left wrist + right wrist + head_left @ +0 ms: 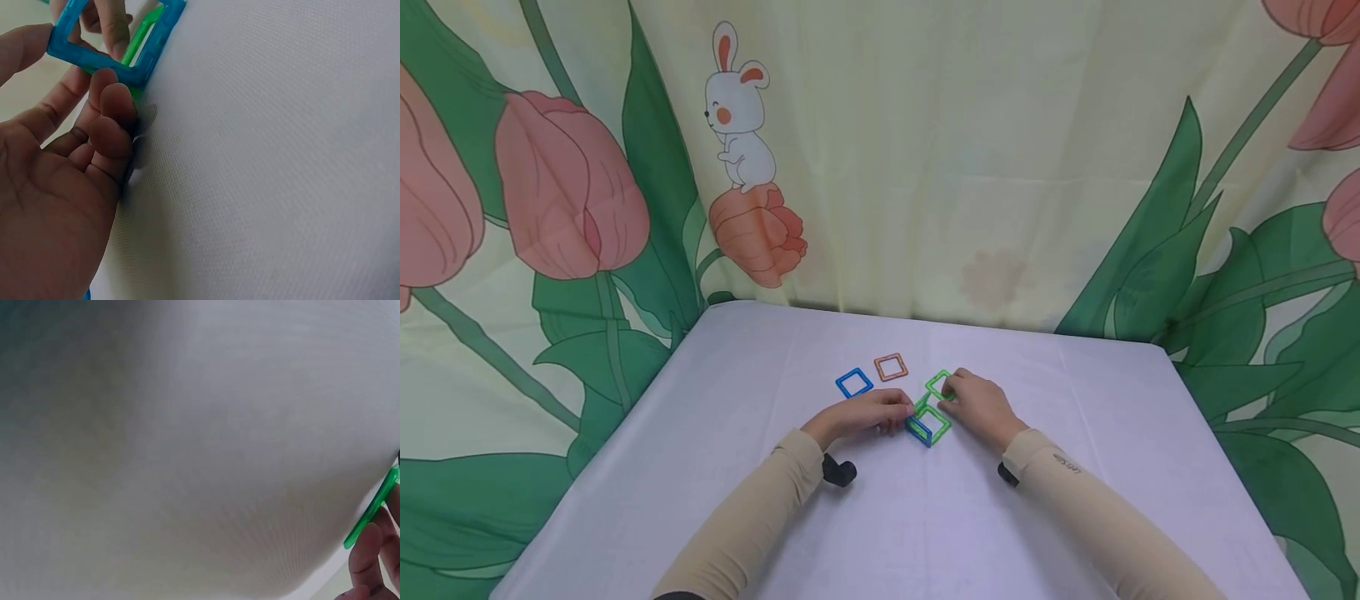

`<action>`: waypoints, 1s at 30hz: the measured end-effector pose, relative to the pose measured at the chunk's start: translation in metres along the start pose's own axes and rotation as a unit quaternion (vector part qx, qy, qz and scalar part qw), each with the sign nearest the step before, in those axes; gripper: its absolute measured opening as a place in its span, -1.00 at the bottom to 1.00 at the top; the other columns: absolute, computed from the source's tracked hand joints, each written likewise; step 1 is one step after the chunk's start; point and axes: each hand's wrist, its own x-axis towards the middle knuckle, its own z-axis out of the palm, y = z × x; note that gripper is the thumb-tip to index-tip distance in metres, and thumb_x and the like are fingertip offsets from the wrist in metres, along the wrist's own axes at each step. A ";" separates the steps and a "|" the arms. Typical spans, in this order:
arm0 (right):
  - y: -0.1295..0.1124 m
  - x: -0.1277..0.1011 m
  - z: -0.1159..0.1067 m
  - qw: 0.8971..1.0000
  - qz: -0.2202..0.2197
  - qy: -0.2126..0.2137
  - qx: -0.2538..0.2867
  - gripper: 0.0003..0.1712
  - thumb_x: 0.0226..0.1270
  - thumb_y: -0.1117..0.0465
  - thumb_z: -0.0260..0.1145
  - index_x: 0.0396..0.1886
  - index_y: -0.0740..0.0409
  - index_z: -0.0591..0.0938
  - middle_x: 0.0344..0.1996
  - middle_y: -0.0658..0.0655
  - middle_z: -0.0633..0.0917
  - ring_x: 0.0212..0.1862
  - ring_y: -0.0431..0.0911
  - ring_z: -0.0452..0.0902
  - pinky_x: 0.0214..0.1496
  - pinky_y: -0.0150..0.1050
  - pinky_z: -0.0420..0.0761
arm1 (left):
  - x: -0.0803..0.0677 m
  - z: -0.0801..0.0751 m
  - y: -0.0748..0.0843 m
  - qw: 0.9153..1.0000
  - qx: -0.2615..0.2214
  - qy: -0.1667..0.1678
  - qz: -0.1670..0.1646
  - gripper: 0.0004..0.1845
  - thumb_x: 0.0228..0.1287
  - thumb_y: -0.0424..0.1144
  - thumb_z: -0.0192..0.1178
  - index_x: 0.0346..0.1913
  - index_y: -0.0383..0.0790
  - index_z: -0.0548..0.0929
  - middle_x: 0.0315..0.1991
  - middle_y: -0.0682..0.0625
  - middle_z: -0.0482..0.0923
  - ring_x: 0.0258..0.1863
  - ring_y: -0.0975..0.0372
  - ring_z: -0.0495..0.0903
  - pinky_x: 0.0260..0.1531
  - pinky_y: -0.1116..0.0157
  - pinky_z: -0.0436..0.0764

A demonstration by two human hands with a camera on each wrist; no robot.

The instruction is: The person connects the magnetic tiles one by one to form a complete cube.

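Over the bench (925, 533), your left fingers (898, 410) pinch an upright blue frame (94, 59) by its corner; your right fingers (953, 385) grip a green frame (375, 509). White cloth (1075, 400) covers the bench; tulip-printed curtain (910, 150) hangs behind.

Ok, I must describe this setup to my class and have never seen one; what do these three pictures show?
There is no machine: a person works with a bare left hand and right hand. The wide picture comes from a camera on the head, the close ones from a camera on each wrist. On the white cloth lie a loose blue frame, an orange frame and a flat green frame. The left hand holds a raised blue frame; the right holds another green frame.
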 end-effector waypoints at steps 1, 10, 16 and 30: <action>0.000 0.000 0.000 1.000 0.002 -0.001 0.000 -0.81 0.32 0.05 0.50 -0.21 0.04 0.74 -0.17 0.03 0.67 -0.21 -0.06 0.64 -0.05 -0.01 0.65 | 0.000 0.000 0.000 1.000 0.001 -0.001 0.002 -0.65 0.54 0.09 0.10 0.06 -0.10 0.62 -0.28 0.02 0.56 -0.28 0.20 0.52 -0.21 0.28 0.49; 0.000 0.003 -0.004 1.000 0.008 -0.013 -0.014 -0.84 0.27 0.14 0.51 -0.26 0.12 0.78 -0.18 0.10 0.73 -0.11 0.02 0.69 0.04 0.01 0.65 | 0.000 -0.001 0.002 1.000 0.007 -0.021 0.006 -0.67 0.56 0.08 0.09 0.02 -0.12 0.58 -0.34 0.03 0.56 -0.33 0.22 0.51 -0.23 0.30 0.48; 0.003 0.002 -0.008 1.000 0.020 -0.011 0.017 -0.86 0.26 0.20 0.46 -0.24 0.16 0.76 -0.28 0.07 0.73 -0.18 -0.03 0.65 0.00 0.00 0.65 | -0.001 0.000 0.004 0.999 0.015 -0.029 0.005 -0.67 0.54 0.09 0.11 -0.04 -0.13 0.57 -0.36 0.04 0.56 -0.34 0.22 0.50 -0.24 0.30 0.45; 0.003 0.003 -0.017 0.998 -0.005 0.028 0.059 -0.84 0.45 0.25 0.30 -0.07 0.20 0.69 -0.19 0.15 0.81 -0.19 -0.07 0.70 -0.04 -0.04 0.69 | 0.000 -0.001 0.011 0.998 0.044 -0.047 -0.019 -0.67 0.46 0.12 0.18 -0.16 -0.10 0.60 -0.35 0.08 0.55 -0.30 0.23 0.46 -0.26 0.28 0.37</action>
